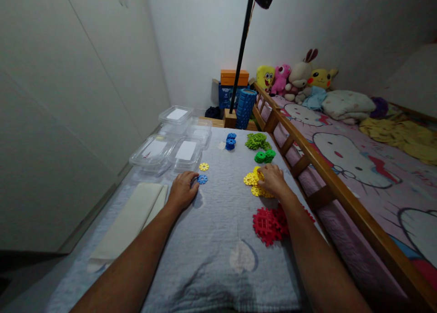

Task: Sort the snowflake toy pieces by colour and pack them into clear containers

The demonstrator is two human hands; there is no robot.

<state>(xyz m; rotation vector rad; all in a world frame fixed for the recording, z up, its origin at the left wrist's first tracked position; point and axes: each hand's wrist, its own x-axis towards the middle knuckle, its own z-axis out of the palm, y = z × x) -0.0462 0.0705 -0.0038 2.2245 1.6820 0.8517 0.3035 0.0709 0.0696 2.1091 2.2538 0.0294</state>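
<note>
My left hand [183, 191] rests on the cloth-covered table, thumb and fingers apart. Its fingertips are at the left edge of a flat blue notched plastic disc [202, 179]. Just beyond lies a single yellow notched disc [204, 166]. My right hand [273, 180] is at the pile of yellow notched discs [251, 179], its fingers closed on a tilted yellow disc [261, 174]; the fingertips are partly hidden. Red square-grid interlocking pieces [266, 225] lie nearer, partly covered by my right forearm. Green discs [265, 156] are stacked just past the right hand.
Clear lidded plastic boxes [186, 152] stand at the back left, with a folded cream cloth [131, 217] nearer. Blue discs [231, 142] and light-green pieces [256, 141] sit toward the far edge. A wooden bed rail [314, 178] runs along the right, and a black pole [241, 53] rises behind.
</note>
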